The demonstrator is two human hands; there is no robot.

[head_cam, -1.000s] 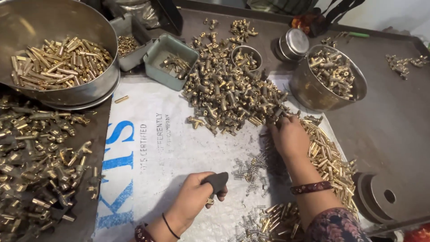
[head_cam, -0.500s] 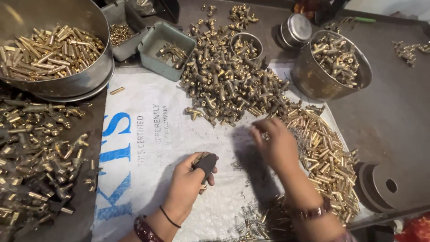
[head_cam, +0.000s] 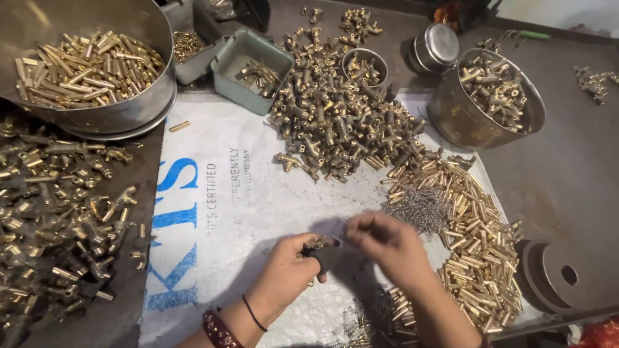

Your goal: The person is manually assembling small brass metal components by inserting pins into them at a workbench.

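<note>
Clenched around a dark tool [head_cam: 327, 256] with a small brass fitting [head_cam: 317, 243] on it, the left hand [head_cam: 288, 276] waits mid-sack while the right hand [head_cam: 385, 246], back from the brass pile [head_cam: 342, 122], pinches something too blurred to name.

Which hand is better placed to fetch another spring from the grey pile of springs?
Probably the right hand: it hovers free just below the pile of small springs. The left hand is farther off and occupied, gripping a dark holder with a brass fitting.

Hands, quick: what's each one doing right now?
Left hand: closed around a dark tool and a brass part.
Right hand: fingers pinched together; blurred, contents unclear.
</note>
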